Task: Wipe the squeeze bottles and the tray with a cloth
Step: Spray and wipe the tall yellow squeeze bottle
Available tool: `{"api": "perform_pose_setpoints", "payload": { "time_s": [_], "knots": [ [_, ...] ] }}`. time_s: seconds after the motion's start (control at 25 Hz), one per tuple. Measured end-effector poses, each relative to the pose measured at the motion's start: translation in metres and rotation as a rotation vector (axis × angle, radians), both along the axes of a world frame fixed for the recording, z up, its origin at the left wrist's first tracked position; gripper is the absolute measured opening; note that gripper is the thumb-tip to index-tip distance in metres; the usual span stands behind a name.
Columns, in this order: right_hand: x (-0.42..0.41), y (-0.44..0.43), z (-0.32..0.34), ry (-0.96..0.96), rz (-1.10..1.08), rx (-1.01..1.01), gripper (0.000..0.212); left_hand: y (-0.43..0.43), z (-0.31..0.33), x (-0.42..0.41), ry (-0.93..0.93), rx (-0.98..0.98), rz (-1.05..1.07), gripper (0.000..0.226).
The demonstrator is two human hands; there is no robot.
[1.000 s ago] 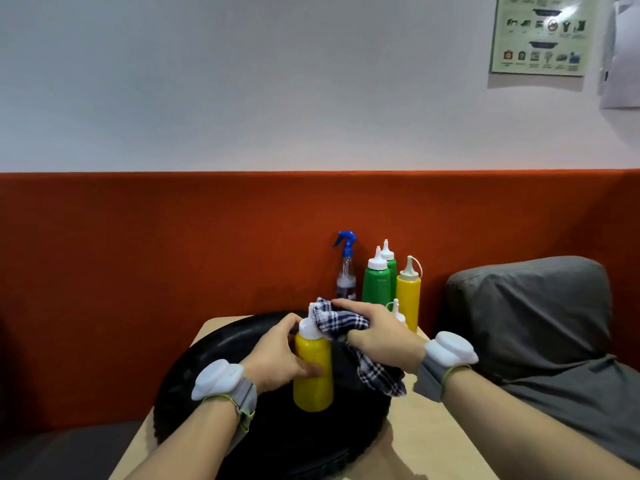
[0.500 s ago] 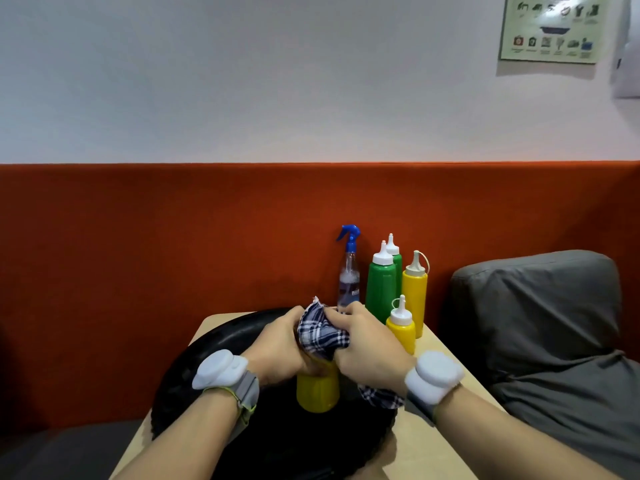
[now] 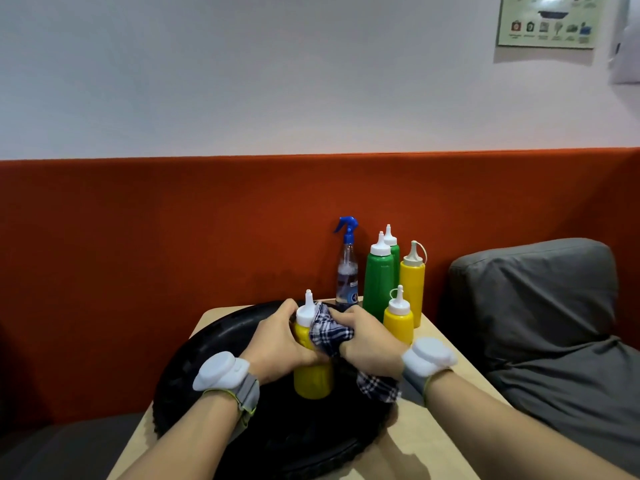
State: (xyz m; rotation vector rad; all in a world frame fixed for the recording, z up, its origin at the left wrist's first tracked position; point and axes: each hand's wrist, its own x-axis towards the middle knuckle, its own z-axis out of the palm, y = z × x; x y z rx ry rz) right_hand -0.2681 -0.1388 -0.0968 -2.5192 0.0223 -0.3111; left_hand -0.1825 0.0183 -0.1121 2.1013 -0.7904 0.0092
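A yellow squeeze bottle (image 3: 312, 379) with a white cap stands upright on the round black tray (image 3: 207, 355). My left hand (image 3: 277, 344) grips its upper body from the left. My right hand (image 3: 367, 344) grips a blue-and-white checked cloth (image 3: 329, 332) and presses it against the bottle's right shoulder, just below the cap. One end of the cloth hangs below my right wrist. Behind the tray, on the table, stand a small yellow bottle (image 3: 399, 318), a tall yellow bottle (image 3: 412, 282) and two green bottles (image 3: 379, 278).
A clear spray bottle (image 3: 347, 271) with a blue trigger stands at the table's back edge, against the orange padded backrest (image 3: 173, 230). A grey cushion (image 3: 540, 306) lies to the right of the small wooden table (image 3: 446, 441). Both wrists wear white devices on grey bands.
The cloth covered the bottle's cap half a second ago; now my right hand has slid it down to the shoulder and the white cap shows. My left hand keeps its grip.
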Motion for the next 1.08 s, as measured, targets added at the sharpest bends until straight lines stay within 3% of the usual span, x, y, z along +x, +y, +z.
{"api": "perform_pose_setpoints", "payload": {
  "time_s": [0.2, 0.36, 0.48, 0.56, 0.68, 0.88, 1.08],
  "knots": [
    [-0.016, -0.002, -0.016, -0.074, -0.024, -0.178, 0.065, -0.003, -0.004, 0.003, -0.062, 0.014, 0.037, 0.049],
    [-0.009, -0.004, -0.004, -0.111, -0.11, 0.013, 0.061, -0.003, -0.001, 0.002, -0.022, 0.004, 0.025, 0.062],
    [-0.014, 0.011, -0.016, -0.131, -0.037, -0.159, 0.063, -0.001, -0.004, 0.005, -0.061, 0.019, 0.052, 0.053],
    [-0.02, 0.011, -0.017, -0.14, -0.011, -0.079, 0.064, 0.0, -0.005, 0.006, -0.064, 0.036, 0.058, 0.044],
    [-0.011, -0.005, -0.005, -0.204, -0.154, 0.134, 0.068, -0.004, -0.002, 0.0, -0.033, 0.021, 0.04, 0.064],
    [-0.006, 0.027, -0.005, -0.241, -0.099, -0.302, 0.066, -0.002, -0.007, 0.0, -0.039, -0.064, 0.046, 0.052],
    [-0.001, 0.023, -0.003, -0.231, -0.169, -0.211, 0.064, -0.006, -0.012, 0.005, -0.067, -0.056, 0.07, 0.052]
  ]
}}
